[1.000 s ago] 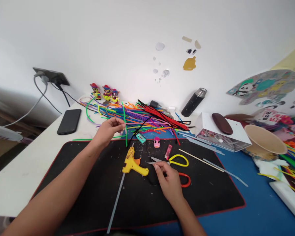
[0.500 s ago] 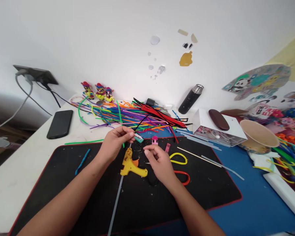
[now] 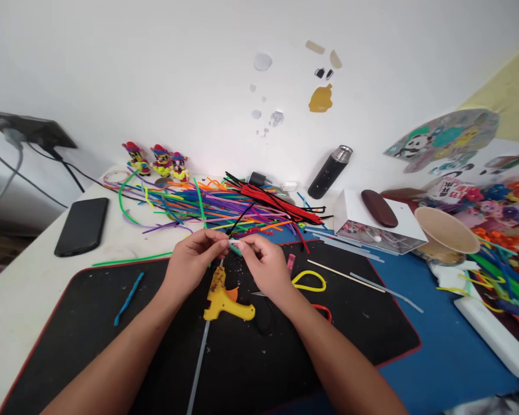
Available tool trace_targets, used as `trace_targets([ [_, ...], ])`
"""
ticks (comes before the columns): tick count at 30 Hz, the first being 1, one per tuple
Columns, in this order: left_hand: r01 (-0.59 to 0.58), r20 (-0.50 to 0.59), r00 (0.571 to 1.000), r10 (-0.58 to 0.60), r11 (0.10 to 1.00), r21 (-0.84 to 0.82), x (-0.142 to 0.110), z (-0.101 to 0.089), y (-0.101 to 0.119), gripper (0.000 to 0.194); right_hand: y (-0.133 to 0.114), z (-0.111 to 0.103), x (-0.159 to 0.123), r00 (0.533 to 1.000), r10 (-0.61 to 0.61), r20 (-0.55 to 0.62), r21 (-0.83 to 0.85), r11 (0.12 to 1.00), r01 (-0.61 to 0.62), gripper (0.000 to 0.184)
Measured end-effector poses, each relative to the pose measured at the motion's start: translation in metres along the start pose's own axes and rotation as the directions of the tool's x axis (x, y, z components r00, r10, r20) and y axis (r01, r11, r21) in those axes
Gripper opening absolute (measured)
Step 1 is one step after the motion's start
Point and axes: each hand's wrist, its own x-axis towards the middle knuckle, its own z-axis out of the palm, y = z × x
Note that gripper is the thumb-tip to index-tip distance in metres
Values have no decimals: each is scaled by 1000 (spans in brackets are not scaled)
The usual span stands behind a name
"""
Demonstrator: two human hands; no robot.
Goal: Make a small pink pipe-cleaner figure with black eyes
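Note:
My left hand (image 3: 194, 256) is closed in a pinch above the glue gun's tip. Against it, fingertip to fingertip, my right hand (image 3: 266, 262) pinches too. A small pale piece (image 3: 233, 242) shows between them, too little of it visible to name. Just behind the fingers a small teal block (image 3: 236, 250) is partly covered. Below lies a yellow hot glue gun (image 3: 219, 297) with a long clear glue stick (image 3: 199, 363) in its back end. Scissors (image 3: 310, 280) with one yellow and one red handle lie partly under my right forearm.
A heap of colourful pipe cleaners (image 3: 216, 202) lies behind the black mat (image 3: 164, 369). On the mat's left is a blue twisted piece (image 3: 128, 298). A phone (image 3: 82, 226), small figures (image 3: 161, 160), a flask (image 3: 330, 172), a white box (image 3: 346, 213) and a bowl (image 3: 447, 236) stand around.
My two hands have come together at the fingertips. A blue twisted piece has come into view on the mat. The pink figure is now hidden by my right hand. The view has shifted.

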Motion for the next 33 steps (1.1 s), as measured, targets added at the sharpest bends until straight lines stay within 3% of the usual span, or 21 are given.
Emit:
trace_targets([
  [8,-49,81,996,30,968,247,1,-14,-2,42,7,4,-1,996,-82,-21,-67,994,81,29],
  [13,-114,214,976,37,925,363,-2,-10,0,38,11,-5,-5,995,-94,-39,-127,988,88,28],
  [16,-150,273,961,41,908,392,-4,-6,2,36,12,-7,-5,994,-98,-44,-136,986,91,27],
  [22,-108,359,933,-19,937,331,-11,2,0,38,18,-8,-7,992,-126,-6,-196,973,122,25],
  [27,-65,240,970,-22,935,350,-12,1,-2,37,18,-13,-6,993,-115,2,-207,972,113,26],
  [33,-136,171,983,66,889,438,-13,-2,1,31,19,-14,-5,998,-63,9,-94,994,63,29],
])
